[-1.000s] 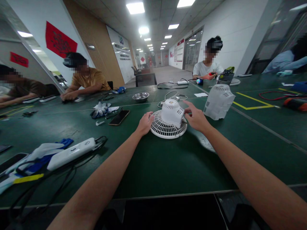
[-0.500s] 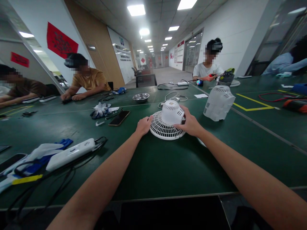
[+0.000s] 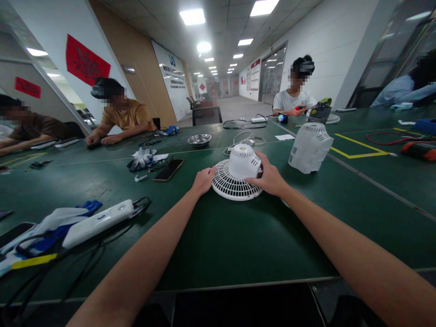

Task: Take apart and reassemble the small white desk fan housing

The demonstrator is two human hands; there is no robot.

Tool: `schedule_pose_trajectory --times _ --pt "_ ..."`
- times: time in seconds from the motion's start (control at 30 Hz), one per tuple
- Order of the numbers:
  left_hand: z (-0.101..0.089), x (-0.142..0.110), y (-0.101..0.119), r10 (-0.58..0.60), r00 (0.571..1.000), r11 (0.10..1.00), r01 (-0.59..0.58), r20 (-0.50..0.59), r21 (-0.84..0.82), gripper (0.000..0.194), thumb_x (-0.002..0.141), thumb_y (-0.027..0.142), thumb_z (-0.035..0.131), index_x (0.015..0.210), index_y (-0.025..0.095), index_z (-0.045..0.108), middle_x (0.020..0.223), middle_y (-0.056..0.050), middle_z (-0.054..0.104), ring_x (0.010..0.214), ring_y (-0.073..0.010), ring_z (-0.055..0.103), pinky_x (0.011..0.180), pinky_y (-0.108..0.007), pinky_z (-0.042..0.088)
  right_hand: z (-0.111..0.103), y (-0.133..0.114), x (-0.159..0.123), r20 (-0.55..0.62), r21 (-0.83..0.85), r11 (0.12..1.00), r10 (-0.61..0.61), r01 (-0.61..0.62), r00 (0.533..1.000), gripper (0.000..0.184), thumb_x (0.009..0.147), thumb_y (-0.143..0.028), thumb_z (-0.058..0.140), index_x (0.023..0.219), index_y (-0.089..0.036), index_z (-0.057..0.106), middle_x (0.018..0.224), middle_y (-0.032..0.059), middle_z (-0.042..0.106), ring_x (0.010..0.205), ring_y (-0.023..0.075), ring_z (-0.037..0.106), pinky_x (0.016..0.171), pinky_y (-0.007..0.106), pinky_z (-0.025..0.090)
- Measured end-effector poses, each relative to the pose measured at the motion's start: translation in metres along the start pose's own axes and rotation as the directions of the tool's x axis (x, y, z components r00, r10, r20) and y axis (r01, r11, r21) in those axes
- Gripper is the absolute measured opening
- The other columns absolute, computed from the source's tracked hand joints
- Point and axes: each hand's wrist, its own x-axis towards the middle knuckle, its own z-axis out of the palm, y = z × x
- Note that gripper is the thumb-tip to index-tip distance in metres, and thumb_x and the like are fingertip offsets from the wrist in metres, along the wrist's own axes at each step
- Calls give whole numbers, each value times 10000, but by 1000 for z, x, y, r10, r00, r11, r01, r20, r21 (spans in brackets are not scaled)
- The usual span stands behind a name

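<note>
Fan housing, just one, stands on one grille, right hand clamped on housing, left hand touching grille, grip unclear.

Light's all overhead: ceiling panels above and beyond the table, clipped to flat white with a hazy glow. Room overall dimmish. Pale sheen on the table's left part, shadows on it soft, near black under its front edge. Fan on the table reasonably sharp; corridor beyond the table soft, low contrast. Heavy wide-angle warp: walls either side of the table lean outward. Pixel blocks mask the people behind it.
</note>
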Motion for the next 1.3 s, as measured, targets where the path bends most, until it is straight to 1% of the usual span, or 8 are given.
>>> schedule_pose_trajectory --times 0.23,0.33,0.43,0.63,0.77,0.93,1.17,1.3 --pt "-5 -14 15 229 969 895 -247 -92 -371 596 1038 522 272 1279 130 651 1227 -103 696 1138 -241 618 1010 -360 435 -23 16 -2 -117 116 992 54 -41 992 1078 609 -461 887 1509 -232 339 1342 136 619 1177 387 618 1036 597 459" --pt "1 -21 31 318 946 877 -318 -61 -361 551 1038 493 311 1340 137 604 1285 -114 655 1190 -244 591 1036 -374 434 -46 29 -15 -143 253 965 112 -73 983 1028 586 -429 907 1465 -231 412 1371 141 607 1198 380 611 1025 594 484" --pt "11 -27 44 462 887 858 -444 10 -257 499 1025 465 372 1353 157 590 1286 -121 624 1193 -251 572 1055 -400 426 -74 41 -38 -79 340 929 185 -148 980 857 596 -380 909 1349 -206 538 1255 140 684 1134 382 653 982 585 526" --pt "25 -35 56 493 851 868 -466 183 -169 607 949 400 547 1515 249 387 1379 -111 538 1131 -247 595 977 -429 496 -110 57 -77 -79 342 895 330 -285 941 866 556 -349 932 1322 -223 550 1166 110 719 1046 370 698 909 540 579" --pt "27 -38 57 512 810 856 -508 287 -94 693 892 288 607 1533 240 347 1386 -116 548 1165 -259 584 1042 -468 461 -104 61 -82 -105 262 944 236 -202 966 881 608 -399 908 1370 -236 497 1256 118 671 1133 358 660 966 523 549" --pt "29 -39 59 505 814 855 -518 287 -32 764 888 381 638 1557 251 291 1461 -118 515 1268 -297 536 1078 -512 427 -85 59 -81 -109 166 979 140 -121 984 920 702 -480 837 1462 -243 377 1391 140 577 1239 349 588 1033 528 488" --pt "28 -32 56 496 847 850 -518 190 90 591 928 271 581 1492 237 406 1402 -82 587 1212 -271 566 1057 -464 443 -58 43 -70 -232 -71 979 171 -192 958 983 691 -592 800 1467 -165 373 1323 193 616 1169 376 611 1006 553 477" --pt "26 -25 50 474 878 869 -479 74 123 510 942 218 545 1447 217 472 1336 -88 632 1152 -263 588 1024 -450 458 -43 44 -54 -342 -64 990 96 -125 935 955 679 -575 809 1452 -168 422 1316 187 624 1139 355 627 995 536 489"
